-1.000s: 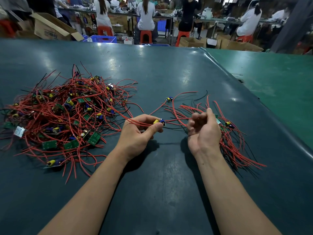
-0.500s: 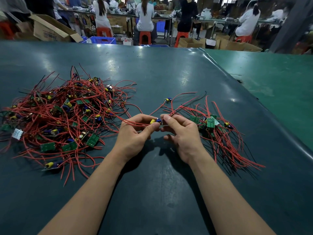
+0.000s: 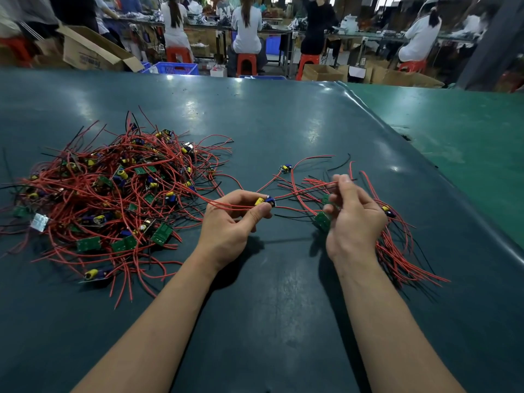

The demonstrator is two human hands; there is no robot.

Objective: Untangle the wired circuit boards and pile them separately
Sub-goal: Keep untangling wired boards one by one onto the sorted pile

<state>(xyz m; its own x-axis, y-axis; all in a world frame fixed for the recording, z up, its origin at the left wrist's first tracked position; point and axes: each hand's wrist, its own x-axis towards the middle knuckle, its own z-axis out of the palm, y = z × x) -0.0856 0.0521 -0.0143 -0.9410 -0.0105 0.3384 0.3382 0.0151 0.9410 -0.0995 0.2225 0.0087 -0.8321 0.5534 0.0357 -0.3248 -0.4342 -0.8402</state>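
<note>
A big tangle of small green circuit boards with red and black wires [image 3: 113, 194] lies on the left of the dark table. My left hand [image 3: 229, 225] pinches one small board with yellow and blue parts [image 3: 265, 201] between thumb and forefinger. Its red wires run right to my right hand [image 3: 353, 219], which pinches them at the fingertips, raised above the table. Under and right of that hand lies a smaller pile of boards and wires [image 3: 397, 239]. Another single board [image 3: 285, 167] rests farther back between the two piles.
The dark green table [image 3: 269, 321] ends in a raised edge on the right, with a lighter green surface [image 3: 467, 143] beyond. Behind the table stand cardboard boxes [image 3: 93, 52], a blue crate [image 3: 175, 68], red stools and several seated people at benches.
My right hand has left the board held by my left hand and moved right and up, drawing the red wires out. My left hand keeps its hold in place.
</note>
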